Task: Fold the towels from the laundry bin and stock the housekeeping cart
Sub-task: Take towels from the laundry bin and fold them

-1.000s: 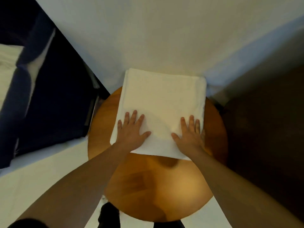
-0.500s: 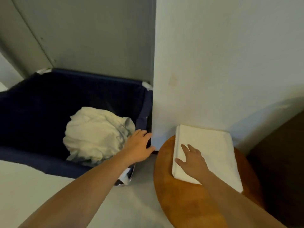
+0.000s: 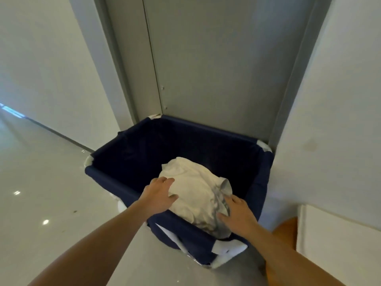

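Head view: you look down into a dark blue laundry bin (image 3: 115, 180) standing against a grey door (image 3: 216, 62).
Bin contents: one crumpled white towel (image 3: 195, 193) lies bunched in the bin, toward the near right side, rising almost to the rim.
Your left hand (image 3: 159, 196): reaches over the near rim with fingers straight and slightly spread, palm down, laid on the left side of the towel; nothing is pinched.
Your right hand (image 3: 237, 215): reaches in from the right, fingers extended and loosely apart, fingertips resting on the towel's greyish right edge; it curls round nothing.
Arms: both bare forearms run from the bottom of the frame up to the bin, the left crossing the near rim.
Folded towel (image 3: 338, 244): a flat white one lies at the lower right edge of the frame on a round wooden table (image 3: 285, 230), well apart from the bin.
Surroundings: a glossy pale floor (image 3: 41, 182) stretches away to the left, and a white wall (image 3: 340, 120) stands to the right of the bin.
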